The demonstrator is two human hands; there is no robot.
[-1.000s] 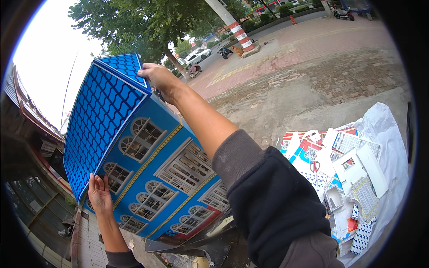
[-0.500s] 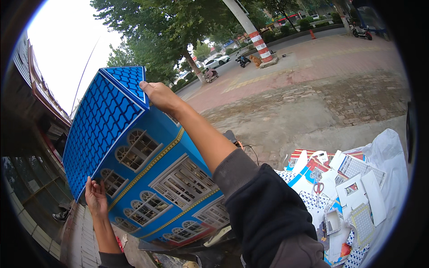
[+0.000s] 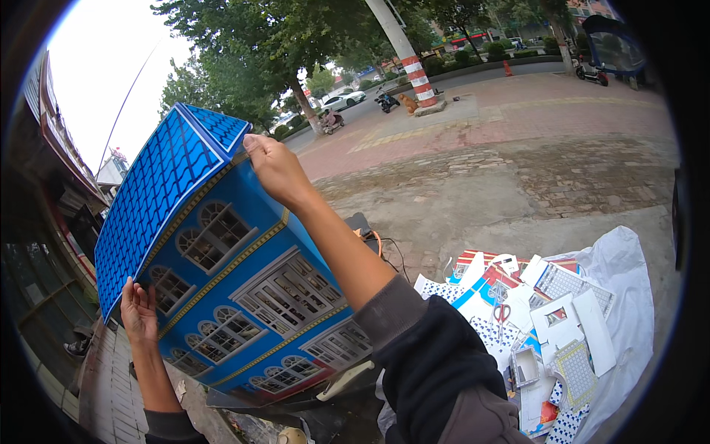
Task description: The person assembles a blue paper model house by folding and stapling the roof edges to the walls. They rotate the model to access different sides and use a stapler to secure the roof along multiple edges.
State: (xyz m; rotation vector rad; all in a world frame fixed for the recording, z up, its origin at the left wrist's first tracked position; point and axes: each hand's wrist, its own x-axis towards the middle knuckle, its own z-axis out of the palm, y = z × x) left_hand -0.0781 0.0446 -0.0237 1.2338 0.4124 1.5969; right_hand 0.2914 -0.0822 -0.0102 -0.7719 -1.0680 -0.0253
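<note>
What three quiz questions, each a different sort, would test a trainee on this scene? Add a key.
1. True or false: the red-handled scissors lie among loose printed pieces, away from both hands.

2. Multiple choice: what bands does the pole carry?
A) black and orange
B) red and white
C) green and yellow

3. Open: where is each hand on the blue roof?

Key:
1. True.
2. B.
3. The right hand is at the corner higher in the picture; the left hand is at the edge lower down.
</note>
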